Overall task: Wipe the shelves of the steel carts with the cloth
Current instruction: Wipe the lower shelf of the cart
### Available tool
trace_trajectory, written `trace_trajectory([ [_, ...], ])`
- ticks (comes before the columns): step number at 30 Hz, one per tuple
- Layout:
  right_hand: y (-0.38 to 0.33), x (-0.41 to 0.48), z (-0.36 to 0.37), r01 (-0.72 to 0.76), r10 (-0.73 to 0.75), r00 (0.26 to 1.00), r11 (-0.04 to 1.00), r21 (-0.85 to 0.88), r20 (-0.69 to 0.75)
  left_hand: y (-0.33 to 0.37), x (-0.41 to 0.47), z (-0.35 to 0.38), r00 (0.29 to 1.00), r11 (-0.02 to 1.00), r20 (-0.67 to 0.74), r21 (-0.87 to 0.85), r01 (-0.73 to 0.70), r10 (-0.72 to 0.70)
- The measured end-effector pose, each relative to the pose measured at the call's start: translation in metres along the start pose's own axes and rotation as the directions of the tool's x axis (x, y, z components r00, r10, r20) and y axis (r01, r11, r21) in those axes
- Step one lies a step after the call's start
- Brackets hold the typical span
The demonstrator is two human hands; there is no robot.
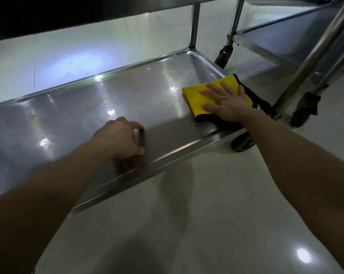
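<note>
A low steel cart shelf fills the middle of the head view, with pale smudges and wet spots on it. On its right end lies a folded yellow cloth with a black edge. My right hand presses flat on the cloth with its fingers spread. My left hand rests on the shelf near the front rim, its fingers bent with the tips on the steel, holding nothing.
An upper shelf overhangs at the top, held by a steel post at the far right corner. A second steel cart with slanted legs and black castors stands to the right. Glossy pale floor lies in front.
</note>
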State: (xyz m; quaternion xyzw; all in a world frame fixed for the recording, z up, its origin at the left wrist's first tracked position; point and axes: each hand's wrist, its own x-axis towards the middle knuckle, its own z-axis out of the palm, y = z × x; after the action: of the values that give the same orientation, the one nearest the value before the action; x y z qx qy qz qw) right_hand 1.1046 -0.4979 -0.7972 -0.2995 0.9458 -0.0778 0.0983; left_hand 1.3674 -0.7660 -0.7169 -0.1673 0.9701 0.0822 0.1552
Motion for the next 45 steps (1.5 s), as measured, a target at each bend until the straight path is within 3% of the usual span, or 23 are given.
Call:
trace_trajectory([
  [7,-0.086,0.055,0.005,0.048,-0.048,0.999,0.997,-0.058,0.006,-0.006,-0.001,0.007,1.000,1.000,-0.002,-0.016,-0.004,0.004],
  [13,-0.147,-0.001,0.031,0.227,-0.227,0.974,0.971,-0.074,0.009,-0.005,-0.002,0.007,1.000,0.999,-0.005,-0.021,0.024,-0.024],
  [20,-0.076,-0.079,0.018,0.261,-0.259,0.964,0.965,-0.019,0.060,-0.004,0.007,-0.002,1.000,1.000,0.023,0.009,0.020,-0.020],
  [28,0.017,-0.034,-0.005,0.046,-0.041,0.997,0.997,-0.063,0.069,-0.005,0.004,-0.001,1.000,1.000,0.014,0.011,0.000,-0.001],
  [37,-0.057,0.042,-0.003,0.064,-0.063,0.998,0.996,-0.062,0.029,-0.002,-0.004,0.011,1.000,1.000,0.000,-0.022,-0.007,0.007],
  [42,-0.111,0.011,0.015,0.174,-0.170,0.984,0.981,-0.087,0.047,-0.003,-0.009,0.014,1.000,0.999,-0.017,-0.033,0.004,-0.005],
  [45,-0.113,-0.032,0.026,0.259,-0.258,0.966,0.964,-0.066,0.031,-0.002,-0.016,0.018,0.996,0.991,-0.081,-0.126,0.037,-0.048],
])
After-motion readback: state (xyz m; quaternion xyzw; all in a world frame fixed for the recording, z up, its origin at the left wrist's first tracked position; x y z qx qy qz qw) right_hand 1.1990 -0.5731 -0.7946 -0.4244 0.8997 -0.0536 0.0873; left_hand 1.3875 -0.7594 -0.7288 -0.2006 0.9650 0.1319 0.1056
